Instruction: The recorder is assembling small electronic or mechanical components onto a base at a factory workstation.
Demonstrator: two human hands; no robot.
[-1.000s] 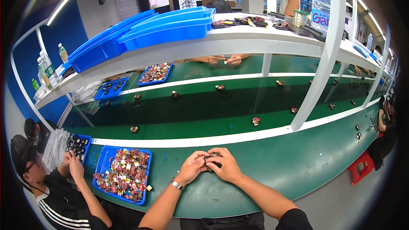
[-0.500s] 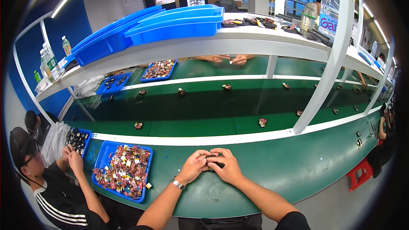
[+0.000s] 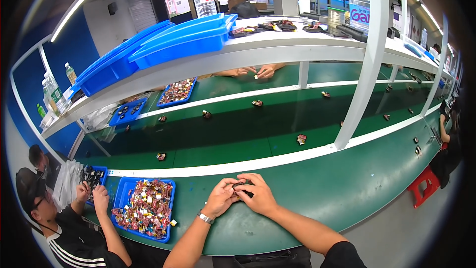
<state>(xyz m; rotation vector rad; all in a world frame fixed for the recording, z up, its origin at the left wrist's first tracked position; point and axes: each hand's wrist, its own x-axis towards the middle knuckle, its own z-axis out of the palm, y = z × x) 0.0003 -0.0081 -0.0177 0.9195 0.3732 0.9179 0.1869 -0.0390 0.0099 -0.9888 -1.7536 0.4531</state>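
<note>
Above the green worktop, close to the front edge, my two hands come together around a small black part (image 3: 242, 186). My left hand (image 3: 220, 199), with a metal watch on the wrist, has its fingers closed on the part from the left. From the other side my right hand (image 3: 259, 196) grips it with thumb and bent fingers. Much of the part is covered by fingers, so its exact kind cannot be told. Left of my left forearm stands a blue tray (image 3: 171, 203) heaped with small red, yellow and white pieces (image 3: 145, 206).
A co-worker (image 3: 74, 228) sits at the left beside a tray of black parts (image 3: 94, 174). Beyond a white rail (image 3: 223, 167), small assembled parts (image 3: 301, 139) lie spaced along a green belt. Overhead, a shelf (image 3: 277, 52) on white posts (image 3: 364, 64) holds blue trays (image 3: 183, 41) and bottles.
The whole view has tilted and shifted slightly. My hands keep hold of the black part, with small finger movements. The co-worker's hands at the left have moved apart.
</note>
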